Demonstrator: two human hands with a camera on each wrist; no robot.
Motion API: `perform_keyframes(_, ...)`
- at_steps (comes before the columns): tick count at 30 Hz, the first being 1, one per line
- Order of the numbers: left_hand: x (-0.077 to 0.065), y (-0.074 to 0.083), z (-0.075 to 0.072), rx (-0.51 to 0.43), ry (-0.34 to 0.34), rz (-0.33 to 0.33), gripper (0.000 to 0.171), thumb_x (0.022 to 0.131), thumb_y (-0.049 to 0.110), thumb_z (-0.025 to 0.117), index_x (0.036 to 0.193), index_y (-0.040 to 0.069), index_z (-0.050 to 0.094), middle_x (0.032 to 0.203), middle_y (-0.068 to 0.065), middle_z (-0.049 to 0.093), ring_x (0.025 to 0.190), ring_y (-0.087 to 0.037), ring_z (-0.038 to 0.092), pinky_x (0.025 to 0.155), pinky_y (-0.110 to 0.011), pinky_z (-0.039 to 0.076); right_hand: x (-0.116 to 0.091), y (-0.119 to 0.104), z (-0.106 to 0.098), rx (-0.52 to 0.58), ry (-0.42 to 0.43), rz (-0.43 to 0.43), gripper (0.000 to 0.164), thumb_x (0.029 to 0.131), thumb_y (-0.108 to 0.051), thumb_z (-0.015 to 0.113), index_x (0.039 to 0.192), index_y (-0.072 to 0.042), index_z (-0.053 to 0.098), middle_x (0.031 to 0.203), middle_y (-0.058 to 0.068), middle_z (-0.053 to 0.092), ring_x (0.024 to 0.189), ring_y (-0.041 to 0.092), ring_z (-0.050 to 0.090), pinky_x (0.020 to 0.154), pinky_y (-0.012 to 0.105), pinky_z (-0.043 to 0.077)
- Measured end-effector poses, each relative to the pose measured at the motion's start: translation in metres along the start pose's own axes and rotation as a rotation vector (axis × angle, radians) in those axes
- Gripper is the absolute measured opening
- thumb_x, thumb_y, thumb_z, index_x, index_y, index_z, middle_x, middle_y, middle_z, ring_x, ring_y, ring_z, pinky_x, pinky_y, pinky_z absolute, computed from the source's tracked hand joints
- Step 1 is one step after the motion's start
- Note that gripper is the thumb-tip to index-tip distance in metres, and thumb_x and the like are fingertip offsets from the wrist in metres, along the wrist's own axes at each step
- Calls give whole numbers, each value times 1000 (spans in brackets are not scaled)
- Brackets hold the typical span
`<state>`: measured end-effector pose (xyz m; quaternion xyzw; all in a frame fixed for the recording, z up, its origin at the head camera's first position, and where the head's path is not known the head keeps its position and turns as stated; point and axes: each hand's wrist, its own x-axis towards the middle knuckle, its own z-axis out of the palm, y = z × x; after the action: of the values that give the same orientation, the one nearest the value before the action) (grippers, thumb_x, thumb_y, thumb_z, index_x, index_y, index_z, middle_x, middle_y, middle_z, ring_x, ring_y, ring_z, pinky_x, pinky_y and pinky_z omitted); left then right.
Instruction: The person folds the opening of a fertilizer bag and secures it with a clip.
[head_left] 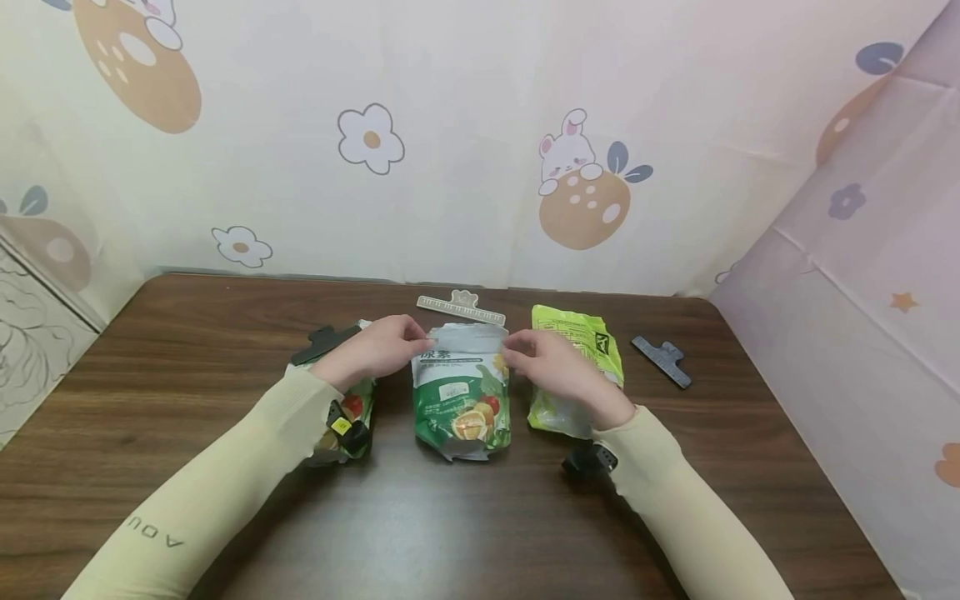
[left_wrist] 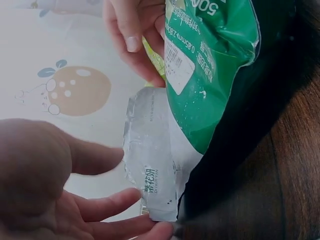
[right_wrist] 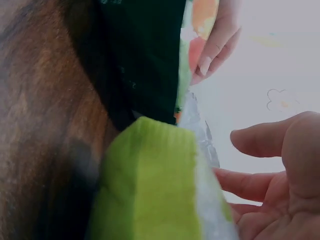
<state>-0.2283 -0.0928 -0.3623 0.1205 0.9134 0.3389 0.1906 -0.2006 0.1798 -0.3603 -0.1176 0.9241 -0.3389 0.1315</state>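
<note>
A green and white pouch (head_left: 461,400) printed with fruit and vegetables lies mid-table. Its silver-grey top strip (left_wrist: 152,145) is folded over the front. At the pouch's upper left corner is my left hand (head_left: 385,345), thumb and fingers extended and parted, fingertips right at the strip's edge. My right hand (head_left: 555,367) is at the upper right corner. In the right wrist view its thumb (right_wrist: 257,140) stands apart from the pouch, while the forefinger (right_wrist: 245,184) reaches the strip's edge.
A yellow-green bag (head_left: 573,333) lies under my right forearm. Another printed pouch (head_left: 360,400) with a black clip (head_left: 324,342) is partly hidden by my left arm. Behind the middle pouch lies a pale clip (head_left: 461,307); a dark clip (head_left: 662,360) is at right.
</note>
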Motion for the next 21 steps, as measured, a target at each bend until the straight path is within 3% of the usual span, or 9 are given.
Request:
perform_keyframes(5,1,0,1,30,-12,16,39,102,28,55,128,0,62,128,-17,61,117,-31,56,99,-48,45,0,1,1,-54,2,19,39,101,-31,57,130,-6,63,115,10,68,88,21,66,85,44,50)
perform_keyframes(12,-1,2,0,29,-31,39,39,102,21,55,132,-4,59,135,-20,58,125,-33,53,103,-49,42,-2,-9,2,-140,3,45,37,101,-30,59,126,-4,65,121,13,66,101,24,61,92,47,48)
perform_keyframes(18,0,2,-1,27,-28,62,40,102,20,55,133,-5,58,139,-21,54,131,-35,47,106,-51,38,-1,-12,2,-145,-19,59,36,100,-30,60,124,-3,66,115,10,68,93,22,61,88,44,50)
perform_keyframes(21,-2,2,-2,5,-28,63,40,102,19,55,133,-6,58,139,-21,54,123,-34,55,101,-49,44,1,-8,2,-111,-36,47,37,101,-30,59,125,-3,65,114,10,68,92,21,64,88,44,50)
